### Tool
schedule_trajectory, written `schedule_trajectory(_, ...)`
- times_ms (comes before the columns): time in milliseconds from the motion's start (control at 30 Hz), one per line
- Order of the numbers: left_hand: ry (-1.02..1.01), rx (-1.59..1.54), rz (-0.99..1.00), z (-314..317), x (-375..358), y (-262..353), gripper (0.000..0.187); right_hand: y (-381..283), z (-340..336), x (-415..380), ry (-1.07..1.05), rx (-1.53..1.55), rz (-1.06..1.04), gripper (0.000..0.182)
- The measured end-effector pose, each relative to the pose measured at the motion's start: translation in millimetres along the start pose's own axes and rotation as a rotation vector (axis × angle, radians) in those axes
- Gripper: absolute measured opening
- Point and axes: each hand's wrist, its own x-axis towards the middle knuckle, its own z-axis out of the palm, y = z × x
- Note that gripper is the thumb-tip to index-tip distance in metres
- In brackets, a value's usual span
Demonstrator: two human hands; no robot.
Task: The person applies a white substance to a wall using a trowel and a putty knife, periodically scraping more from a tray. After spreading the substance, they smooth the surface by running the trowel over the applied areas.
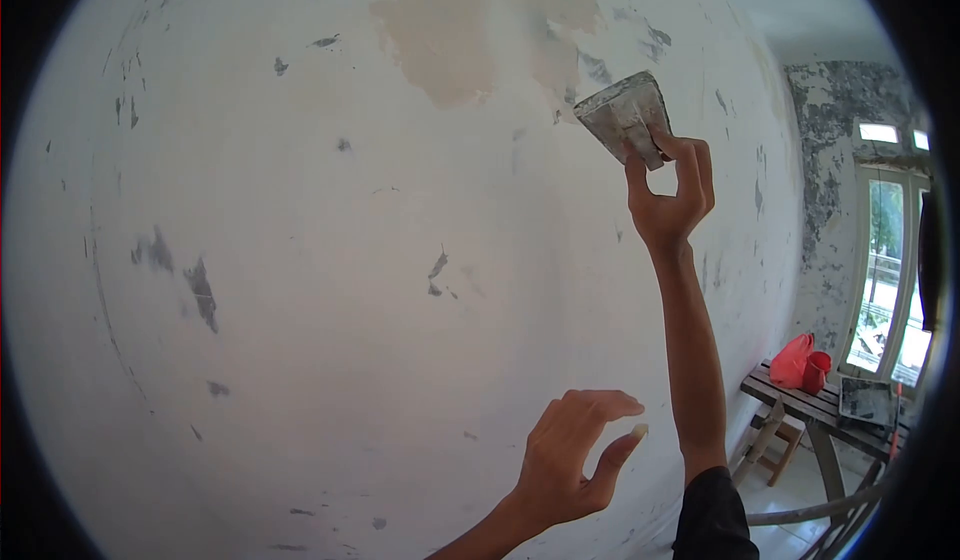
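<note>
My right hand [678, 185] is raised against the upper right of the view, thumb and fingers pinched on a putty knife [625, 110]. The knife's wide grey blade, smeared with dried filler, points up and left and overlaps the white wall [380, 340]. Just left of its edge lie damp beige patches of filler [440, 35]. Lower down, my left hand [570, 460] hovers in front of the wall with nothing in it, fingers curved and thumb held apart. A pale smear shows on the thumb tip.
Dark chipped spots [200, 295] dot the wall. At the lower right stands a wooden bench [790, 397] carrying a red plastic bag [792, 360], a red cup [817, 371] and a dark tray [866, 400]. A glass door [885, 260] is behind it.
</note>
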Motion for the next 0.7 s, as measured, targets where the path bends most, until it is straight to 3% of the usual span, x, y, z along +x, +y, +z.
schedule_trajectory(167, -0.254, 0.044, -0.132, -30, -63, -17, 0.034, 13, 38, 16, -0.313, 0.061, 0.031, 0.032)
schedule_trajectory(267, -0.326, -0.01, -0.115, -37, -73, -29, 0.021, 13, 51, 21, -0.379, 0.055, 0.028, 0.032)
schedule_trajectory(333, -0.344, -0.054, -0.242, -36, -78, -34, 0.014, 16, 54, 21, -0.391, 0.051, 0.023, 0.031)
schedule_trajectory(700, -0.449, -0.101, -0.339, -21, -95, -64, 0.015, 59, 114, 72, -0.404, -0.079, 0.052, 0.035)
